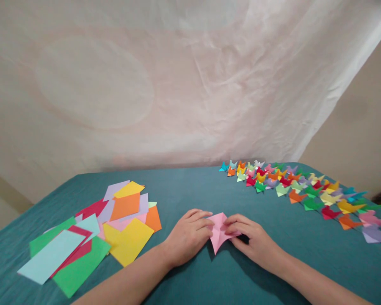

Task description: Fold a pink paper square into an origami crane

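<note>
A partly folded pink paper [218,235] lies on the teal tablecloth [190,186] near the front middle. My left hand [187,235] rests knuckles up on its left edge, fingers curled and pressing the paper. My right hand [254,239] pinches the right edge of the same pink paper with fingers bent together. Both hands hold the paper flat against the table.
A loose pile of coloured paper sheets [92,233] spreads over the table's left side. Several small folded paper birds [298,190] stand in rows along the right side, from the far middle to the right edge. A pale cloth backdrop [165,84] hangs behind the table.
</note>
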Demonstrator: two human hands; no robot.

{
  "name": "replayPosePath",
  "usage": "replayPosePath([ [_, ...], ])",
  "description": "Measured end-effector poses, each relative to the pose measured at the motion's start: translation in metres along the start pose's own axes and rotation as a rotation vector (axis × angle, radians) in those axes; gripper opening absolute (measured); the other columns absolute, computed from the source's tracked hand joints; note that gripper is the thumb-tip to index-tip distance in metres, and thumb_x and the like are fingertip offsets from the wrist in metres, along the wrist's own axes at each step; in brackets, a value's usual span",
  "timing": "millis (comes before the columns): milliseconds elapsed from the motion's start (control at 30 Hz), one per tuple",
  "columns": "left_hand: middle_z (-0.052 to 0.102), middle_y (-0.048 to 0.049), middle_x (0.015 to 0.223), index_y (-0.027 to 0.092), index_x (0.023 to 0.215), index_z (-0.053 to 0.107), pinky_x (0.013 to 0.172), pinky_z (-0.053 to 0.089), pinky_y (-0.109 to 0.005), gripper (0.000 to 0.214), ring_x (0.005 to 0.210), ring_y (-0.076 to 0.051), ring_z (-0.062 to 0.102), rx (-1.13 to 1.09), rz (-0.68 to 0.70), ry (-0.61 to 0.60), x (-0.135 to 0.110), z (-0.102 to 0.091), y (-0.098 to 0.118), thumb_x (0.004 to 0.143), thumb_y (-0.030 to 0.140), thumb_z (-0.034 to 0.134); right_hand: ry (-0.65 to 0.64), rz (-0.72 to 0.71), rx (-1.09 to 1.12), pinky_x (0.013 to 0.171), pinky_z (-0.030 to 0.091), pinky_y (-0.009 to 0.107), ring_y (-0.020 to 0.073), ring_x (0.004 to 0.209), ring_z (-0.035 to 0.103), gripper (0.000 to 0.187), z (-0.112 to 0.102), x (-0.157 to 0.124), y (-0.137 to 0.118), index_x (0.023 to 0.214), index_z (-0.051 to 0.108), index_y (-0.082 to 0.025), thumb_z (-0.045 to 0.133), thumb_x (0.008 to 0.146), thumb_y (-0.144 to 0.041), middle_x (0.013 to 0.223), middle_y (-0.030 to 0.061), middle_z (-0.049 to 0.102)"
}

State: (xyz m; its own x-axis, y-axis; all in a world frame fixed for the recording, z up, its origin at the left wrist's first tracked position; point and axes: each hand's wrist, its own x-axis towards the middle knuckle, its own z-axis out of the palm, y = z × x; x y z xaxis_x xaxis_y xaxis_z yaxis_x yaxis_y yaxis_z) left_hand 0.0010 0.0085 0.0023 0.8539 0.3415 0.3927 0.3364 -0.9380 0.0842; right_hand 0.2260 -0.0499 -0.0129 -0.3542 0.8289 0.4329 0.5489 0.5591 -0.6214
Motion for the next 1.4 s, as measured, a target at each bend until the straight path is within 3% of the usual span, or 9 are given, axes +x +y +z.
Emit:
replayPosePath([
  [267,0.067,-0.0013,0.1,0.019,0.095,0.059,0.093,0.041,-0.028,0.02,0.094,-0.011,0.061,-0.12,-0.049,-0.098,0.0,0.0,0.0,0.092,0.02,0.039,-0.012,-0.05,-0.152,0.073,0.045,0.032,0.0154,0.078,0.058,0.017,-0.003,0.002,0.002,0.082,0.065,-0.02,0.051,0.082,-0.011,0.084,0.0046,0.065],
  [533,0.065,-0.0032,0.103,0.019,0.099,0.056,0.093,0.04,-0.03,0.017,0.098,-0.014,0.059,-0.154,-0.048,-0.094,0.0,-0.005,0.005,0.088,0.022,0.043,0.057,-0.135,-0.268,0.073,0.043,0.033,0.0167,0.08,0.057,0.013,-0.003,0.001,-0.009,0.082,0.064,-0.02,0.052,0.084,-0.015,0.083,0.005,0.066],
  [700,0.066,-0.0013,0.1,0.021,0.1,0.058,0.094,0.039,-0.03,0.019,0.094,-0.013,0.06,-0.162,-0.036,-0.127,0.0,-0.005,0.011,0.089,0.023,0.043,0.033,-0.165,-0.296,0.071,0.041,0.031,0.0159,0.076,0.055,0.012,0.001,-0.001,-0.013,0.079,0.061,-0.02,0.052,0.084,-0.015,0.078,0.0036,0.065],
  [867,0.067,-0.0003,0.097,0.021,0.097,0.062,0.101,0.034,-0.033,0.023,0.092,-0.012,0.061,-0.167,-0.064,-0.117,-0.003,-0.003,0.011,0.092,0.028,0.04,-0.051,-0.1,-0.214,0.073,0.04,0.031,0.0152,0.077,0.055,0.011,0.0,-0.002,-0.008,0.079,0.059,-0.018,0.051,0.087,-0.021,0.08,0.0041,0.064],
  [1067,0.067,0.0002,0.1,0.02,0.091,0.063,0.1,0.035,-0.033,0.028,0.092,-0.011,0.062,-0.186,-0.108,-0.093,-0.004,-0.004,0.011,0.093,0.026,0.036,-0.172,-0.034,-0.081,0.081,0.04,0.032,0.017,0.088,0.056,0.013,-0.007,-0.001,-0.001,0.094,0.061,-0.02,0.055,0.085,-0.028,0.093,0.005,0.064],
  [1233,0.068,-0.0009,0.095,0.018,0.08,0.064,0.098,0.037,-0.033,0.03,0.086,-0.012,0.063,-0.203,-0.124,-0.056,-0.002,-0.005,0.011,0.092,0.024,0.037,-0.153,0.122,0.108,0.078,0.041,0.028,0.0142,0.083,0.057,0.025,-0.01,0.004,-0.001,0.083,0.063,-0.019,0.042,0.093,-0.029,0.088,0.0029,0.063],
  [1400,0.069,-0.0027,0.092,0.016,0.078,0.063,0.084,0.045,-0.031,0.031,0.084,-0.014,0.062,-0.219,-0.142,-0.015,-0.001,-0.004,0.009,0.092,0.024,0.037,-0.083,0.205,0.179,0.075,0.042,0.026,0.0143,0.08,0.056,0.029,-0.007,0.006,-0.002,0.073,0.059,-0.017,0.042,0.092,-0.03,0.086,0.0039,0.061],
])
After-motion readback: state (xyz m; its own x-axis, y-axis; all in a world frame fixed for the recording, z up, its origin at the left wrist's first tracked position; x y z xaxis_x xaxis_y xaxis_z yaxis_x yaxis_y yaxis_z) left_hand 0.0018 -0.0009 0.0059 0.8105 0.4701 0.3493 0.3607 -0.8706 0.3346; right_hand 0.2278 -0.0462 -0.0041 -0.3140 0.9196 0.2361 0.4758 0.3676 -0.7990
